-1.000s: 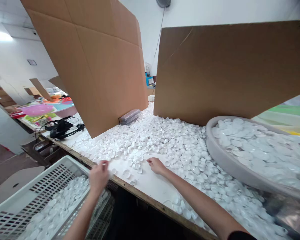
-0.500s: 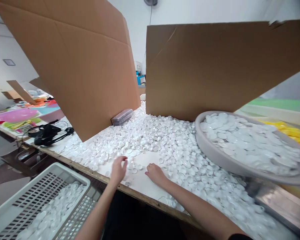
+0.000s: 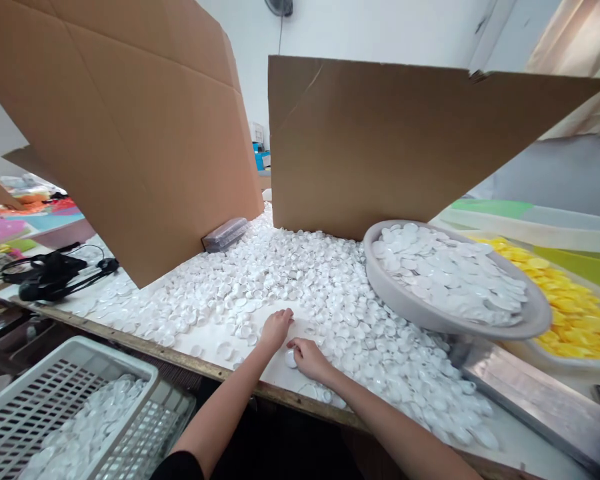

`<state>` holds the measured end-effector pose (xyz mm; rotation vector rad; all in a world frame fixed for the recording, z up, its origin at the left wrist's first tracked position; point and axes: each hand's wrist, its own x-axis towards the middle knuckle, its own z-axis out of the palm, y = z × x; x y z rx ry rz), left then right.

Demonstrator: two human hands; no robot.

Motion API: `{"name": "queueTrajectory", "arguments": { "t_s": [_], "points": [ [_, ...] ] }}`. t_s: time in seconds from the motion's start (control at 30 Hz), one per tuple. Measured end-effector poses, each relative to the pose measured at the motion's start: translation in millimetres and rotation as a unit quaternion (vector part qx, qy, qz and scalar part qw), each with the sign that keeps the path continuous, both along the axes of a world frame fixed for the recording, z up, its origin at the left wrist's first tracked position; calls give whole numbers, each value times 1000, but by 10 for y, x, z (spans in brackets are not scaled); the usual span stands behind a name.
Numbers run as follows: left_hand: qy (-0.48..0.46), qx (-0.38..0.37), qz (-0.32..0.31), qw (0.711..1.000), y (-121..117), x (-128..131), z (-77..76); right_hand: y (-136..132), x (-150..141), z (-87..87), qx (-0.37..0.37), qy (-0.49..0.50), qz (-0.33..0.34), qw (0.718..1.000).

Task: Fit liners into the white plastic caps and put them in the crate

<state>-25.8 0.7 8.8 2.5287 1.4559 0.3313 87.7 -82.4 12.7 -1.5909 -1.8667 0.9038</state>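
Note:
Small, shallow white round caps [image 3: 300, 267] lie in a thick layer over the white table [image 3: 215, 343]. My left hand [image 3: 277, 330] is over a bare patch of the tabletop, its fingers curled down at the near edge of the pile; its fingertips are partly hidden, and whatever they may hold does not show. Close beside it on the right, my right hand [image 3: 310, 359] is closed, thumb and fingers pinching a white round cap [image 3: 291, 359] low over the table. A few loose caps [image 3: 225, 351] lie left of my left forearm.
A grey basin [image 3: 395, 303] heaped with white discs stands at right, near a tray of yellow pieces [image 3: 575, 307] and a metallic box [image 3: 525, 393]. Cardboard panels [image 3: 360, 147] rise behind. A plastic crate [image 3: 145, 380] with white pieces sits lower left, below the table's wooden edge [image 3: 145, 340].
My left hand has moved right, close to my right hand. My right hand now has a white cap at its fingertips. The view has turned to the right.

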Motion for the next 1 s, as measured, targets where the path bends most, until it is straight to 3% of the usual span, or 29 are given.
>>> {"name": "queueTrajectory", "arguments": {
  "t_s": [0.13, 0.27, 0.4, 0.53, 0.67, 0.77, 0.87, 1.0],
  "points": [
    [40, 37, -77, 996, -237, -281, -33, 82, 112, 42, -138, 113, -49, 983],
    [-31, 27, -111, 993, -437, -388, -75, 188, 305, 40, -140, 200, -121, 962],
    [-162, -50, -33, 985, -511, -407, -50, 280, 374, 12, -139, 217, -134, 957],
    [-195, -129, 53, 971, -500, -399, -40, 347, 206, -17, -191, 223, -88, 952],
    [-200, -148, 62, 966, -512, -395, -57, 398, -31, -17, -202, 184, -69, 959],
    [-209, -139, 47, 967, -526, -422, -50, 414, -114, -5, -220, 132, -87, 963],
    [-220, -183, 17, 958, -488, -435, -6, 406, -114, 0, -235, 131, -110, 957],
    [-126, -190, 95, 969, -374, -305, 65, 346, -81, -5, -285, 191, -100, 934]
  ]
}}
